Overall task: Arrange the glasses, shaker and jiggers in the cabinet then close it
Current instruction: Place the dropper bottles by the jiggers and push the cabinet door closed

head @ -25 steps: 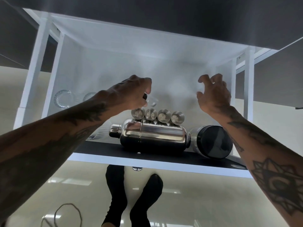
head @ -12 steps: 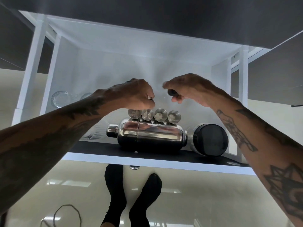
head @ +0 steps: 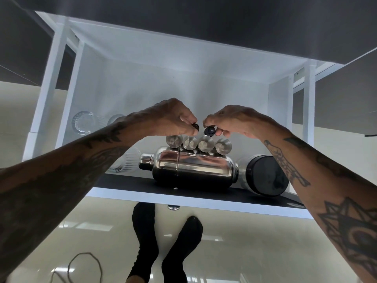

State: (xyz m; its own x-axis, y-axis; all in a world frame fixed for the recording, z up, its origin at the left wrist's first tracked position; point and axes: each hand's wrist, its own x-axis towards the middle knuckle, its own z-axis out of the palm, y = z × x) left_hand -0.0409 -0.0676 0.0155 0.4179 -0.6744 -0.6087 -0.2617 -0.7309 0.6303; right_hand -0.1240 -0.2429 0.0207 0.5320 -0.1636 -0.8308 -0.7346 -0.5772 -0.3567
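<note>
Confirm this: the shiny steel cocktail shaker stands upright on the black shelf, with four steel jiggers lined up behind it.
Not quite. The head view shows the shiny steel cocktail shaker lying on its side on the black shelf, cap pointing left. The four steel jiggers are lined up behind it.

Right hand [head: 234, 122] moved in from open and apart on the right a second ago; now pinching a dark knob [head: 210, 131], nearly touching left hand [head: 173, 119], which dropped slightly, gripping another knob [head: 195, 126].
</note>
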